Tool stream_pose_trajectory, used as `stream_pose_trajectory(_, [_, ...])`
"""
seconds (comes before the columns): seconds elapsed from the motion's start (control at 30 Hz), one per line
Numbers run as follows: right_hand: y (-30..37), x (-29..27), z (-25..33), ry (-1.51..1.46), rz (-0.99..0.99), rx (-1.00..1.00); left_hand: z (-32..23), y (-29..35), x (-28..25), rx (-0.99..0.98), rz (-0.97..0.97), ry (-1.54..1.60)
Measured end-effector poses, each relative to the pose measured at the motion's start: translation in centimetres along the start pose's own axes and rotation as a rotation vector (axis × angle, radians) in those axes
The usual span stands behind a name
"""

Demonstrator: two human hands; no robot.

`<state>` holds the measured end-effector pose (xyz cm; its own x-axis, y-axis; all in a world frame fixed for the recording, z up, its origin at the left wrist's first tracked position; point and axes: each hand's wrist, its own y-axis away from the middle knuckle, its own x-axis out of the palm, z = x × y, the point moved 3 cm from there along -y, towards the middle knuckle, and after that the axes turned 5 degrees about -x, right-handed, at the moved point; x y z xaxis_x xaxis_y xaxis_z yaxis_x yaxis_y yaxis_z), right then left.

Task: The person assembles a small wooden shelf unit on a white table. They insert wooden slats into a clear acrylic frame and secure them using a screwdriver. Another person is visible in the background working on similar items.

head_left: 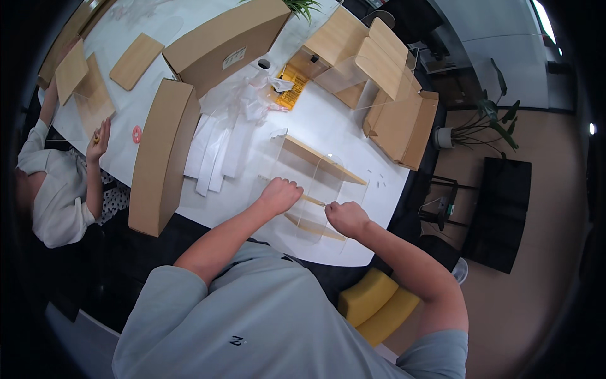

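Observation:
In front of me on the white table [382, 201] stands a partly see-through rack with pale wooden boards [325, 163] set between clear plastic panels [310, 222]. My left hand [282, 196] is closed in a fist at the left part of the rack, by the middle board; its grip is hidden. At the right side of the rack, my right hand [347, 219] is closed in a pinch near the end of that board. Whatever sits between its fingertips is too small to name. Several small metal pieces [379, 178] lie to the right of the rack.
Tall cardboard boxes [161, 158] and white packing strips [218, 148] stand left of the rack. Beyond it are a wood-and-clear-plastic unit [379, 63], an open carton [404, 129] and a yellow packet [290, 88]. At far left another person [60, 189] handles wooden boards. A yellow chair [372, 300] stands close by.

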<state>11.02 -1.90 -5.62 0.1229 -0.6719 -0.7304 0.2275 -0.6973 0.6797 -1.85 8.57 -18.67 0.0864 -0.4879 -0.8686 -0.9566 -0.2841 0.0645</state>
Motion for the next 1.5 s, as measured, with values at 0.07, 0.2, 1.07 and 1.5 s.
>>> stream_pose_trajectory(0.07, [-0.6, 1.3, -0.7, -0.278, -0.083, 0.195, 0.0, 0.0, 0.0, 0.006, -0.011, 0.008])
stream_pose_trajectory(0.2, [-1.2, 1.0, -2.6, -1.214, -0.012, 0.894, 0.1, 0.1, 0.1, 0.002, -0.004, 0.007])
stream_pose_trajectory(1.07, [-0.7, -0.2, -0.4, -0.098, -0.037, 0.053, 0.1, 0.0, 0.5, -0.004, 0.005, 0.024])
stream_pose_trajectory(1.5, [-1.1, 1.8, -2.8, -1.113, -0.089, 0.726, -0.1, 0.2, 0.4, 0.005, -0.021, 0.006])
